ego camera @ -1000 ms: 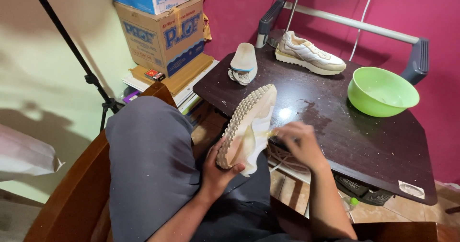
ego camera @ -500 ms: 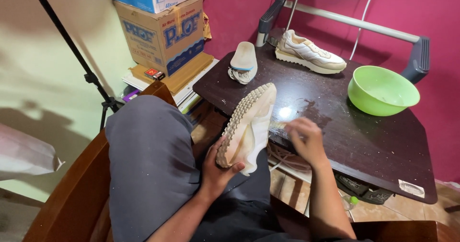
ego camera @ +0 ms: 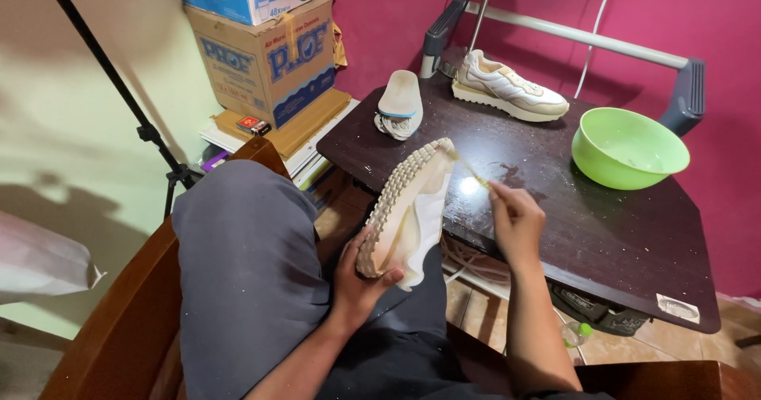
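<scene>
Our left hand (ego camera: 361, 277) grips the pale shoe (ego camera: 408, 206) sole-up by its heel; our right hand (ego camera: 515, 222) pinches a small brush (ego camera: 474, 174) at its toe. Scrubbing seems midway; its mate (ego camera: 507, 91) waits beyond.

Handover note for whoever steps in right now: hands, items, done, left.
Left hand: grips the heel of the cream shoe, sole turned up, over the lap.
Right hand: holds a small brush, its tip at the shoe's toe end.
On the dark table: second shoe, insole with laces, green bowl.
Done: laces and insole out.
Left: cannot tell how much of the held shoe is brushed; second shoe stands untouched.
</scene>
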